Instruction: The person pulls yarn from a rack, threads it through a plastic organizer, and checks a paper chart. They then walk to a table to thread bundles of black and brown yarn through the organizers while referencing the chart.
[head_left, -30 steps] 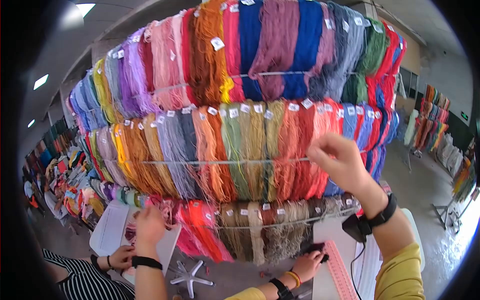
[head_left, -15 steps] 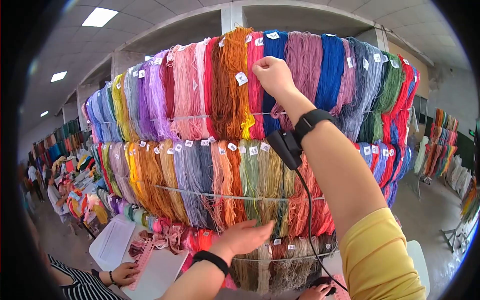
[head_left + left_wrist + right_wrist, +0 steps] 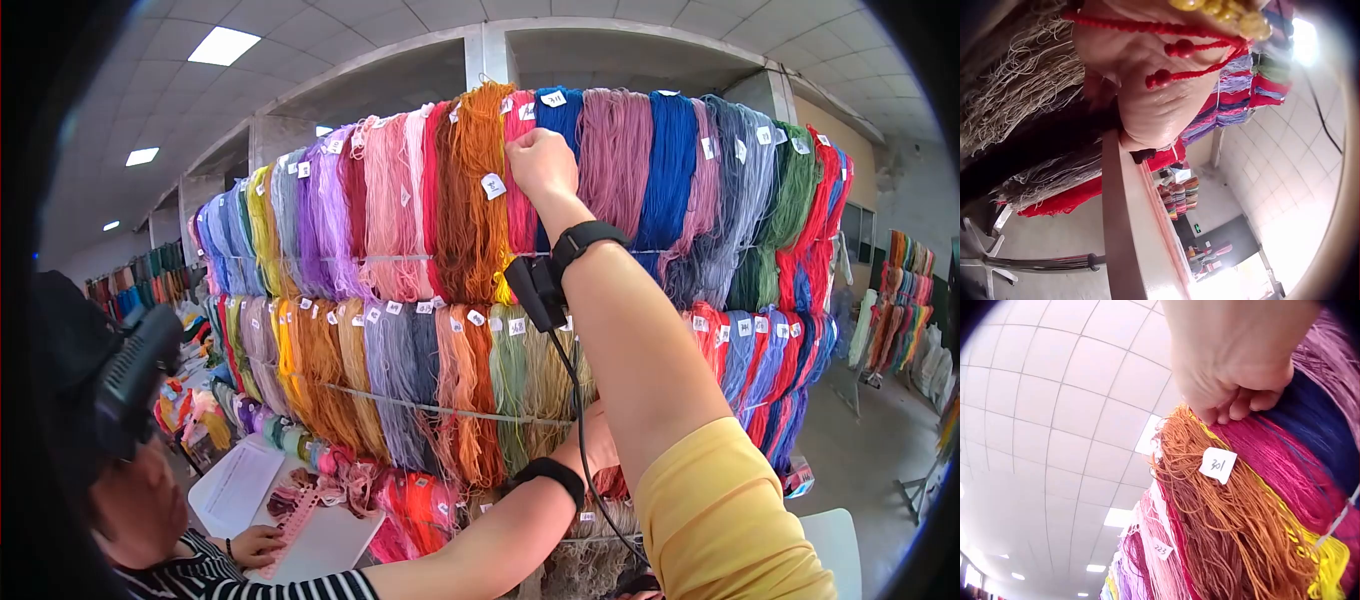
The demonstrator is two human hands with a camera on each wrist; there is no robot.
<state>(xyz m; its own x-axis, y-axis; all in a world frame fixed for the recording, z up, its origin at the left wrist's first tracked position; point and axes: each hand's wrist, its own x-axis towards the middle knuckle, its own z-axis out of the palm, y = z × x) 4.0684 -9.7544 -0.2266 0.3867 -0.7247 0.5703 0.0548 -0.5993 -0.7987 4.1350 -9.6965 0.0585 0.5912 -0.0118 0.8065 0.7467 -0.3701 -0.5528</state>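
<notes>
My right hand [image 3: 545, 165] is raised to the top row of hanging yarn. Its curled fingers [image 3: 1235, 412] grip the upper part of a magenta yarn hank [image 3: 1272, 453], between an orange-brown hank [image 3: 1229, 506] tagged 301 and a dark blue one [image 3: 1325, 412]. Low down, my left hand [image 3: 1154, 100], wearing a red cord and yellow beads, rests at the edge of a white table [image 3: 1124, 219]. Black material [image 3: 1143, 156] shows beside it, and a pink perforated strip [image 3: 1169, 231] runs along the tabletop. The left fingers are mostly hidden, so I cannot tell what they hold.
Another person's striped sleeve [image 3: 280, 587] and forearm [image 3: 480, 540] cross in front of the lower yarn rows. That person's other hand [image 3: 257, 545] lies by a pink strip on a table [image 3: 345, 550] at left. A black cable [image 3: 578, 400] hangs from my right wrist camera.
My right hand has risen from the red hanks of the middle row, moving left to the magenta hank on top. The other person has leaned in, one hand reaching into the lower yarn.
</notes>
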